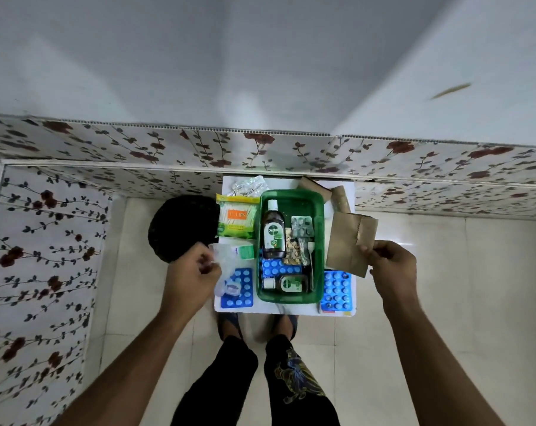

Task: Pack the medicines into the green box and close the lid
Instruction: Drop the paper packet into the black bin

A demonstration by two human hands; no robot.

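Brown paper packet [349, 242] pinched in the right hand [391, 265], left hand [193, 272] grasping a clear wrapper [225, 265], both flanking the green box [291, 245] to load it.

You have one green box [319, 210], two brown Dettol bottles [273, 230] inside it, three blue blister packs [336, 292], one silver blister strip [302, 226], one pack of cotton buds [237, 219], three brown paper packets [346, 244], your two hands [193, 265].
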